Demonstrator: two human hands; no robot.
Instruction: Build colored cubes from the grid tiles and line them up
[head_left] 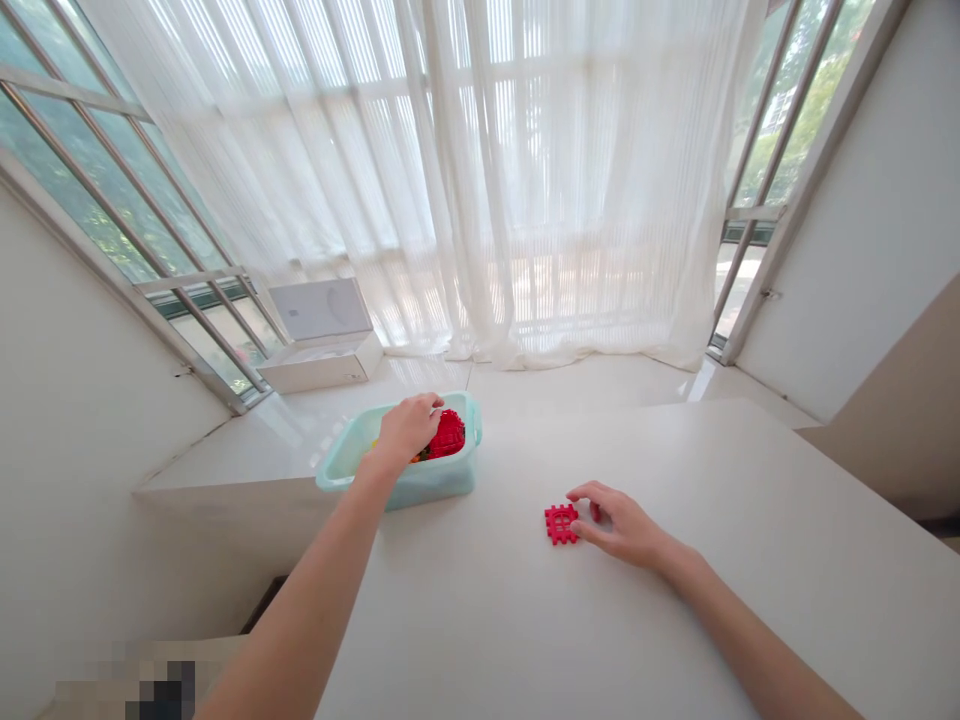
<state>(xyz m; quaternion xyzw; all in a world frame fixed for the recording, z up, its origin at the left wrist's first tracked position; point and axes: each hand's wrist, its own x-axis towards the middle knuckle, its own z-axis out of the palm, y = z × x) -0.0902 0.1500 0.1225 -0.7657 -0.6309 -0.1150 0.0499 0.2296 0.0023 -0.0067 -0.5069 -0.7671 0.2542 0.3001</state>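
My left hand is over the light-green plastic basin, its visible fingers apart above the red pieces inside. Several red openwork plastic pieces fill the basin's right part. Bits of yellow and orange show beside my wrist, mostly hidden. On the white table lies a flat red square building piece with notched edges and a window-like lattice. My right hand rests at its right side, thumb and index finger spread. The thumb tip overlaps the piece's right edge; I cannot tell whether it presses on it.
The white table stretches to the right and towards me. Behind the basin, a white box with a raised lid stands on the window ledge. Sheer white curtains hang along the ledge, between barred side windows.
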